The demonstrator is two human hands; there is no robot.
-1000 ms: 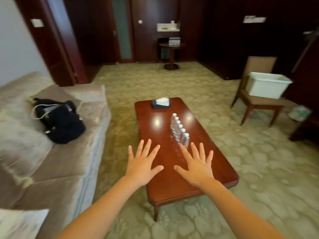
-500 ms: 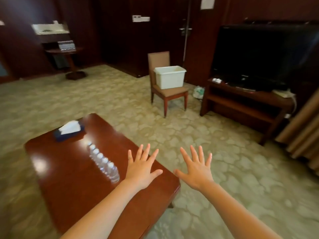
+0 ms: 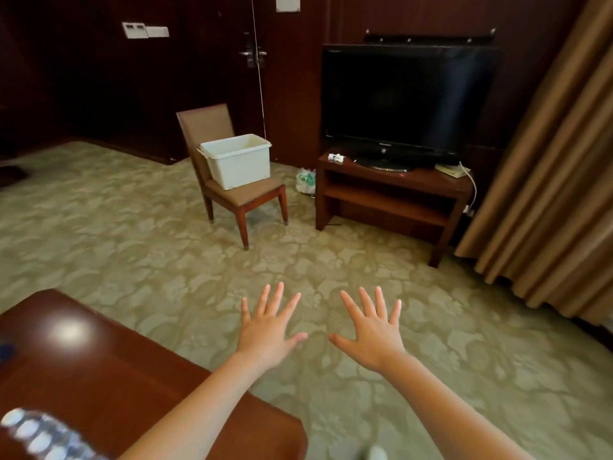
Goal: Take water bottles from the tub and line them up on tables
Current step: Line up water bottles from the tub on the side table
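Note:
A white plastic tub (image 3: pixel 236 161) stands on the seat of a brown chair (image 3: pixel 245 194) across the room; its inside is hidden from here. A row of clear water bottles with white caps (image 3: pixel 36 436) stands on the dark wooden coffee table (image 3: pixel 109 370) at the bottom left, blurred. My left hand (image 3: pixel 268 330) and my right hand (image 3: pixel 371 333) are stretched out side by side over the carpet, palms down, fingers spread, holding nothing. Both are far from the tub and off the table's right edge.
A TV stand (image 3: pixel 391 200) with a black television (image 3: pixel 408 101) is right of the chair. A plastic bag (image 3: pixel 306 179) lies on the floor between them. Brown curtains (image 3: pixel 557 180) hang at the right. Patterned carpet (image 3: pixel 166 247) stretches between the table and the chair.
The view has swung right: the coffee table and bottle row slid to the bottom left, while the chair with the tub and the television came toward the centre. Both hands stayed spread and empty.

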